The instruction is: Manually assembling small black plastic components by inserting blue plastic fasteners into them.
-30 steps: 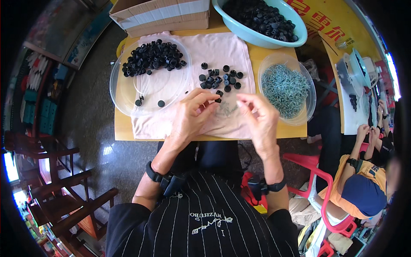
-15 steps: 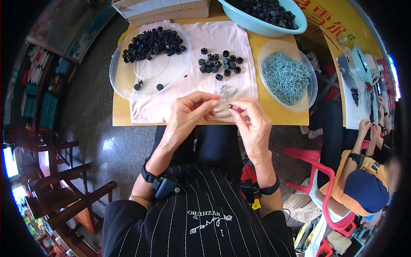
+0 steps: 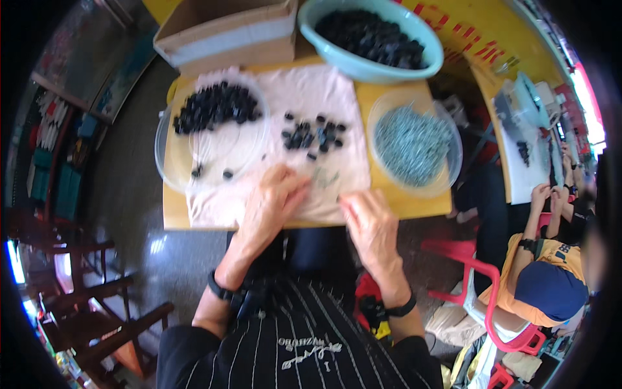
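Over the front of the pink cloth (image 3: 227,204), my left hand (image 3: 275,201) is curled with its fingers pressed together. It is blurred, so anything between its fingertips is hidden. To its right, my right hand (image 3: 372,227) pinches a small dark piece (image 3: 339,199), too tiny to make out its kind. Just beyond the gap between my hands lie several loose screws (image 3: 326,176) on the cloth. Farther back is a loose group of small round black caps (image 3: 311,136). A clear round lid (image 3: 214,155) on the left bears a heap of black caps (image 3: 217,107).
A clear tub of silvery screws (image 3: 414,146) stands on the table's right side. At the back are a cardboard box (image 3: 227,39) and a pale blue basin (image 3: 369,72) full of black parts. Another person (image 3: 551,279) sits by a red chair (image 3: 466,259) at right.
My hands, close together before, have moved apart, the left toward the loose screws. The view has tilted, so the table appears lower and more of the box and basin shows.
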Motion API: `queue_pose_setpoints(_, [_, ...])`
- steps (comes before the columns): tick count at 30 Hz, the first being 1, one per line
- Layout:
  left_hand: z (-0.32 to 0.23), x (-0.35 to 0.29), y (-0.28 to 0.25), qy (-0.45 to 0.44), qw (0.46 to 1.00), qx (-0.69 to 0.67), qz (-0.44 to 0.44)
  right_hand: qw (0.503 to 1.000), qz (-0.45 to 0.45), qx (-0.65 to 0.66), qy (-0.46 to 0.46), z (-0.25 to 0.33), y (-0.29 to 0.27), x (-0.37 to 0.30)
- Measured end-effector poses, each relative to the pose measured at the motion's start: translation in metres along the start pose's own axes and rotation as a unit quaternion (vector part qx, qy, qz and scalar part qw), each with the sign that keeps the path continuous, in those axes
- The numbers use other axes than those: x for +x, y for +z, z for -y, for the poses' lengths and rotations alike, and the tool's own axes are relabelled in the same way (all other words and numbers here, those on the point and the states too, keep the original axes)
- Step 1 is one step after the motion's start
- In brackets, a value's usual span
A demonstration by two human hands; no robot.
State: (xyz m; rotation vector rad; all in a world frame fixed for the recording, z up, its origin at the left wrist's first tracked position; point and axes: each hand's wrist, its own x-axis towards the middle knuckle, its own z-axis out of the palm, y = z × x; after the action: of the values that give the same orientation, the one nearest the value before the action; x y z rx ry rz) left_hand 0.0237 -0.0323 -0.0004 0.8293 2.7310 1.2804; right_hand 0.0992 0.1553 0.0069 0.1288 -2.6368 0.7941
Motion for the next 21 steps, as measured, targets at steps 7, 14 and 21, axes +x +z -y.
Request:
queue_pose_setpoints(7, [-0.008,-0.009,0.002,-0.013,1.000,-0.009,-0.014,0.998,0.039,0.041,0.031,0.004,-0.001,-0.002])
queue_pose_setpoints(14, [0.003,-0.007,0.000,-0.082,0.978,-0.183,-0.051,0.972,0.054,0.197,0.115,-0.004,-0.009,0.014])
queue_pose_setpoints(21, [-0.013,-0.001,0.002,-0.140,0.840,-0.524,-0.014,0.783,0.060,0.559,0.264,-0.009,-0.005,0.021])
